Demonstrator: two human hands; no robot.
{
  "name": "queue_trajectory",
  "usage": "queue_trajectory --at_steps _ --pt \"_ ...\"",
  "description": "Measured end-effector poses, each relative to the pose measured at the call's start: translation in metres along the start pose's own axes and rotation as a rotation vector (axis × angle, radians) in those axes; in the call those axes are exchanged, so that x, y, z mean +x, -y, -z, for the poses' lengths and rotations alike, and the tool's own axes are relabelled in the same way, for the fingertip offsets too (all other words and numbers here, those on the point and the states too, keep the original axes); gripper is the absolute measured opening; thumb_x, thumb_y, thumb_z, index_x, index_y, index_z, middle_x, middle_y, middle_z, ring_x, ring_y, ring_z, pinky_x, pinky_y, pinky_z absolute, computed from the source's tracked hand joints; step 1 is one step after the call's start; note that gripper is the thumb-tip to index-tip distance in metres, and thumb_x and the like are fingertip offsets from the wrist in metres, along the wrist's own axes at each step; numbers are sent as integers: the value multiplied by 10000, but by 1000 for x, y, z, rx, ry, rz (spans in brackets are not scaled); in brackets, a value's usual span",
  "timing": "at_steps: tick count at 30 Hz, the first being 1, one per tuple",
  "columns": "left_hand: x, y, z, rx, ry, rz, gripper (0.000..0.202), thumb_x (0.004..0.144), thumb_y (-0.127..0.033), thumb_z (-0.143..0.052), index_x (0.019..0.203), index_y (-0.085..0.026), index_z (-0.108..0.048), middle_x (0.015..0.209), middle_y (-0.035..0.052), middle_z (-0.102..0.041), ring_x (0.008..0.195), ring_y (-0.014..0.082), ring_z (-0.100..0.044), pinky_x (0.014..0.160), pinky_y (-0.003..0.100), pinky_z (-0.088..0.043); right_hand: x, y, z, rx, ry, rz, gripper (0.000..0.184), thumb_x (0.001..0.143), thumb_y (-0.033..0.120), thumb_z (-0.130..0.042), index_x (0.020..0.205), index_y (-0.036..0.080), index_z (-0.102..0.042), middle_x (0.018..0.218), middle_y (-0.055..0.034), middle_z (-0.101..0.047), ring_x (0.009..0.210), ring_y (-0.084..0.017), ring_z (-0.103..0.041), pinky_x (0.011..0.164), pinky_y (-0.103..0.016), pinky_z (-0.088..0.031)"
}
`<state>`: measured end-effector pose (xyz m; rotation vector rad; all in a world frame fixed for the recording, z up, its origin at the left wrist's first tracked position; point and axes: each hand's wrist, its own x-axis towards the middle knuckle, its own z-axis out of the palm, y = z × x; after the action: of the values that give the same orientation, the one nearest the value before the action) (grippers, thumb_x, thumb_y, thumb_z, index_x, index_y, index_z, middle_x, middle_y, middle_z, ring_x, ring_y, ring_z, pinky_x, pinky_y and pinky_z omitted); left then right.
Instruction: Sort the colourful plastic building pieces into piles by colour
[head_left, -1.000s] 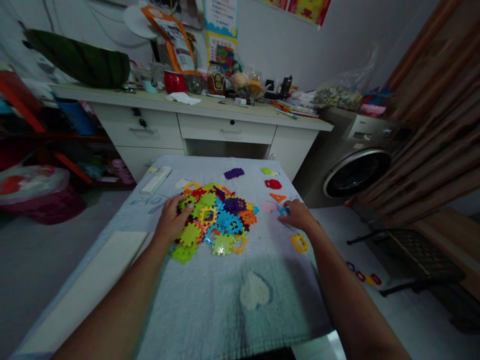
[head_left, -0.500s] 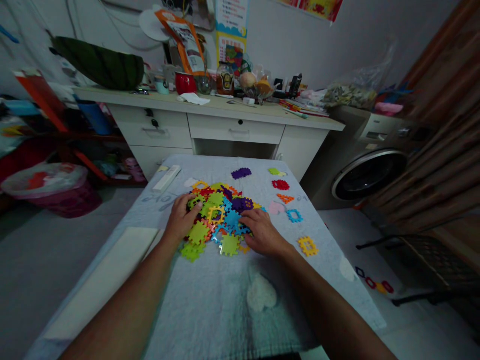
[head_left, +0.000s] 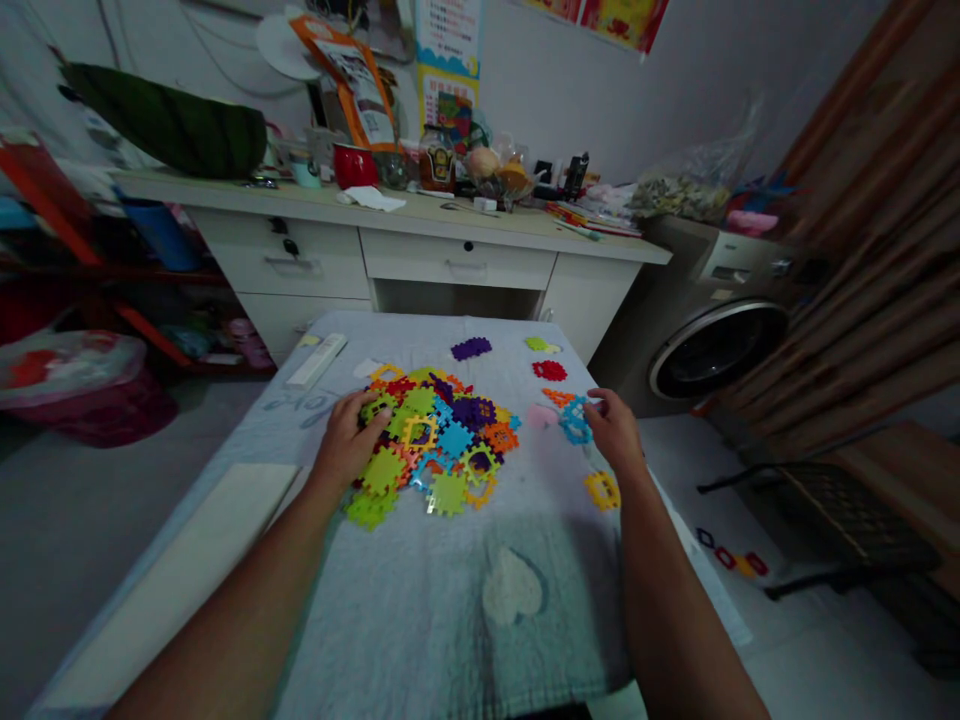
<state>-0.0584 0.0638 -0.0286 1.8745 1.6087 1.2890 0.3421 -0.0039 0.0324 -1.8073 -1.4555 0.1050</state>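
A heap of colourful notched plastic puzzle pieces (head_left: 454, 440) lies on the cloth-covered table. At the heap's left side is my left hand (head_left: 346, 437), its thumb and fingers closed around a green notched piece (head_left: 377, 408). My right hand (head_left: 616, 432) is at the table's right side, fingertips pinching a blue notched piece (head_left: 576, 418). That piece overlaps the spot of a blue square frame, and I cannot separate the two outlines. Around it lie an orange triangle (head_left: 558, 398), a red piece (head_left: 550, 371) and a yellow square frame (head_left: 602, 491).
A purple piece (head_left: 471, 348) and a green piece (head_left: 537, 344) lie toward the far edge. A white strip-shaped box (head_left: 318, 362) and a long white board (head_left: 187, 570) rest on the left. Beyond are a cluttered white cabinet (head_left: 427, 258) and a washing machine (head_left: 705, 310).
My right hand has moved from the heap to the right, carrying a blue piece to the spread-out pieces. My left hand has stayed at the heap. The view has shifted slightly.
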Motion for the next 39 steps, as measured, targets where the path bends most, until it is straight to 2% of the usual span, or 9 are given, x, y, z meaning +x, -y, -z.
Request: queue_trajectory --at_steps 5,9,14,20,25,28,32,35,39 --pt "0 2 -1 5 6 18 445 821 -526 -532 1128 -210 -596 1237 82 -516 1225 247 -488 1109 425 -342 7 -51 4 -34 -11 -181 307 772 380 -544 946 159 -667 626 -10 -583 601 -169 -548 582 -262 -400" --pt "0 0 -1 0 6 16 437 815 -519 -533 1122 -215 -598 1217 77 -526 1220 246 -491 1110 421 -341 5 -57 -1 -240 116 -220 241 773 324 -563 907 169 -690 794 -68 -657 767 -198 -612 706 -287 -443" --pt "1 -2 0 5 8 6 419 816 -500 -538 1118 -217 -603 1204 78 -537 1215 249 -492 1106 431 -346 0 -41 -2 -482 192 -175 448 803 452 -582 1139 167 -664 1110 -174 -615 1045 -289 -583 885 -377 -425" --pt "1 1 0 11 11 11 425 824 -499 -537 1136 -216 -595 1220 77 -530 1223 245 -488 1108 422 -343 -7 -28 -7 -504 337 -102 516 764 421 -625 1224 189 -613 1142 -153 -596 1071 -295 -554 912 -399 -408" --pt "0 1 1 -1 12 -4 425 828 -499 -530 1131 -207 -591 1228 83 -526 1224 247 -488 1103 425 -347 -12 -10 -9 -489 229 -86 594 727 360 -648 1285 175 -567 1253 -190 -526 1136 -372 -480 924 -509 -381" --pt "0 0 1 2 10 6 417 823 -498 -533 1115 -207 -595 1226 84 -528 1217 249 -492 1100 431 -350 -17 11 -16 -329 242 117 531 754 304 -618 1267 177 -568 1285 -166 -512 1164 -339 -453 958 -511 -363" --pt "0 -1 0 -7 12 14 417 815 -495 -541 1115 -210 -594 1216 83 -531 1209 248 -496 1097 432 -353 -31 41 -33 -124 502 458 534 721 125 -571 1250 197 -574 1281 -104 -532 1176 -251 -452 1012 -428 -342" --pt "-1 -2 1 -12 12 18 412 813 -495 -542 1108 -213 -596 1205 79 -535 1205 245 -498 1094 426 -357 -40 52 -43 -158 538 477 556 716 49 -539 1246 210 -590 1290 -99 -530 1167 -244 -451 1005 -418 -338" --pt "-1 -3 1 -10 10 10 398 816 -490 -543 1105 -222 -599 1209 72 -537 1213 241 -493 1101 423 -348 -41 53 -48 -144 491 466 336 825 103 -542 1123 201 -661 1154 -97 -600 1078 -232 -496 961 -399 -373"
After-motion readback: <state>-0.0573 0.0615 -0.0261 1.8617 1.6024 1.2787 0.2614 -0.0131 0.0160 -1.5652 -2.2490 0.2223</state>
